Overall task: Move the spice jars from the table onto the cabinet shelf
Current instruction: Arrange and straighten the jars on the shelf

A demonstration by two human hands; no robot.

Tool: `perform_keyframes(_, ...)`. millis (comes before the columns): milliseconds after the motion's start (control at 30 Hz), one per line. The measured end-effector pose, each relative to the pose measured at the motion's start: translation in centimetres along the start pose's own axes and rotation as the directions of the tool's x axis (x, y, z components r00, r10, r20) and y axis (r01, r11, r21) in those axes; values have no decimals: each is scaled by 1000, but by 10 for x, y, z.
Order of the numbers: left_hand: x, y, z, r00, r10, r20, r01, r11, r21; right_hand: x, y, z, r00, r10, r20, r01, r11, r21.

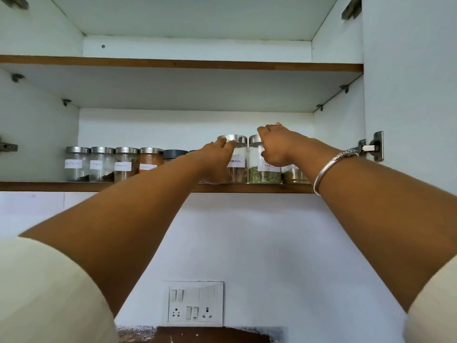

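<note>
Nearest, well below the brown wooden front edge of the lower cabinet shelf (99, 186), a white switch-and-socket plate (194, 304) sits on the wall. Both bare arms reach up past that edge, and the right wrist, with its silver bangle (329, 169), crosses it. Just above the edge, the left hand (217, 159) wraps a clear glass jar of brown spice with a steel lid (238, 167), its fingers (228, 144) curled onto the lid's rim. Further right along the edge, the right hand (274, 144) grips the top of a matching jar of green seeds (264, 173), fingers closed over its lid. Both jars stand upright on the shelf, just behind the edge. Far left along the edge, a row of similar labelled jars (101, 164) is already shelved.

The main risk I see is that both held jars stand close to the edge. Letting go before pushing them back, or pulling a forearm out low, could tip one off. Sliding the green one could knock the half-hidden jar (295, 175) at the edge's right end.
</note>
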State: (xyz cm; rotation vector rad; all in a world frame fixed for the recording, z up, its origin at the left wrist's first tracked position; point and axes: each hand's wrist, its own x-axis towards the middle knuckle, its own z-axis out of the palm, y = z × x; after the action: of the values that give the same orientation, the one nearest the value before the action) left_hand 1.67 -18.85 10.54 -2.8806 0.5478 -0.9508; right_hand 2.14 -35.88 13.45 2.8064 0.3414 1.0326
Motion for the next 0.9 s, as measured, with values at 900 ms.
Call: perform_keyframes(900, 79, -12, -11, 964, -98, -248, 54, 983, -178, 36, -9, -6, 995, -30, -92, 13, 984, -177)
